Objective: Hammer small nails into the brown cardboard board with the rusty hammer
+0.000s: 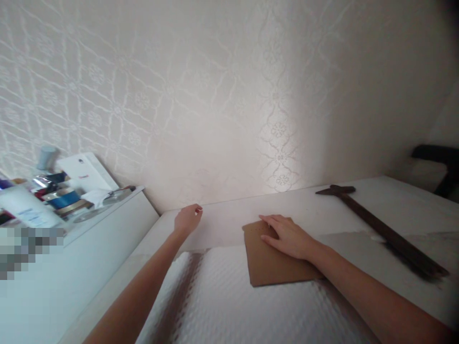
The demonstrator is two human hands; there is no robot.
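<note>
My left hand is raised over the far part of the white tabletop. Its fingers are curled into a pinch; what they hold, if anything, is too small to make out. My right hand lies flat on a brown piece of cardboard, with thumb and fingers apart. A row of tiny dark dots runs near the cardboard's far edge. Under its near part is white bubble wrap. To the right, a hammer with a dark head and long wooden handle rests on the table, head toward the wall.
A white cabinet on the left stands higher than the table. Bottles, a white box and a roll of blue tape crowd its top. Behind the table rises a patterned wall. A black object stands at far right.
</note>
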